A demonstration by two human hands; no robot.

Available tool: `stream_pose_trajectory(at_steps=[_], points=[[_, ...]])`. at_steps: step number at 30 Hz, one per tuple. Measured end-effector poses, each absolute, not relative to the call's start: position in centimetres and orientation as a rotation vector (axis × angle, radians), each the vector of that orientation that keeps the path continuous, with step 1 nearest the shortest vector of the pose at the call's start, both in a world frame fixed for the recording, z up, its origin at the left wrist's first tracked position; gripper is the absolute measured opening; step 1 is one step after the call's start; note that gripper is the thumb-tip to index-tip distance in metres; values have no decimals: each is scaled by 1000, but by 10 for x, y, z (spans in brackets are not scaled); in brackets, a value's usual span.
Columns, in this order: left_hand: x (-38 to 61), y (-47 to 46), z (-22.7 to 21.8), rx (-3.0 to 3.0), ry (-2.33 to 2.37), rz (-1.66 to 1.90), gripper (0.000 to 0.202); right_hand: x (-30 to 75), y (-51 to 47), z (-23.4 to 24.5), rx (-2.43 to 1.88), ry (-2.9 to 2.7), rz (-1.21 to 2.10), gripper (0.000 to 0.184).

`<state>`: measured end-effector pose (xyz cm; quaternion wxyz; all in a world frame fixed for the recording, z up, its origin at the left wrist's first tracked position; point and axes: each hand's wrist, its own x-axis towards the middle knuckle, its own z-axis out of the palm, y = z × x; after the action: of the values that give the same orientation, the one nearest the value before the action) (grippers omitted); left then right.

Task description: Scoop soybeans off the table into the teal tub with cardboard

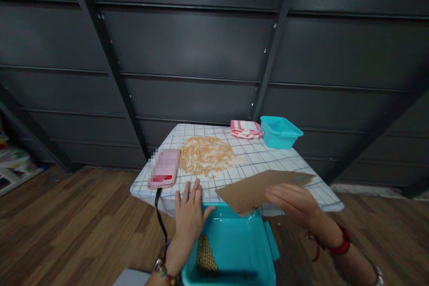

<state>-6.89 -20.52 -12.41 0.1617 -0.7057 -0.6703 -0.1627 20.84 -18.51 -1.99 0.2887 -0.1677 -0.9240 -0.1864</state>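
Observation:
My left hand (189, 214) lies with its fingers spread on the near edge of the checked tablecloth, its thumb by the rim of a large teal tub (239, 241). In my right hand (296, 205) is a flat piece of brown cardboard (251, 188), tilted, with its lower corner over the tub's far rim. Beyond my left fingertips a spread of yellow grains (206, 154) mixed with white bits covers the cloth. Some yellow grains or beads (206, 257) sit in the tub's left side; their exact kind I cannot make out.
A phone-like pink object (166, 167), partly blurred, lies at the table's left with a black strap (159, 214) hanging down. At the back right are a folded red-and-white cloth (246, 129) and a small teal basket (279, 133). A dark panelled wall (187, 40) rises behind.

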Motion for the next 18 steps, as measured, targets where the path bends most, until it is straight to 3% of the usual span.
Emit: stream_pose_trajectory(at_steps=[5,11,18], points=[[-70,-206,-124,-2015,-1890,-465,59,211,-200,-13,-446,-2472,-492,30],[-69,-206,-123,-2003,-1887,-451,56,220,-216,-15,-390,-2407,-741,29],[-71,-205,-126,-2003,-1879,-491,57,220,-207,-10,-398,-2373,-596,31]])
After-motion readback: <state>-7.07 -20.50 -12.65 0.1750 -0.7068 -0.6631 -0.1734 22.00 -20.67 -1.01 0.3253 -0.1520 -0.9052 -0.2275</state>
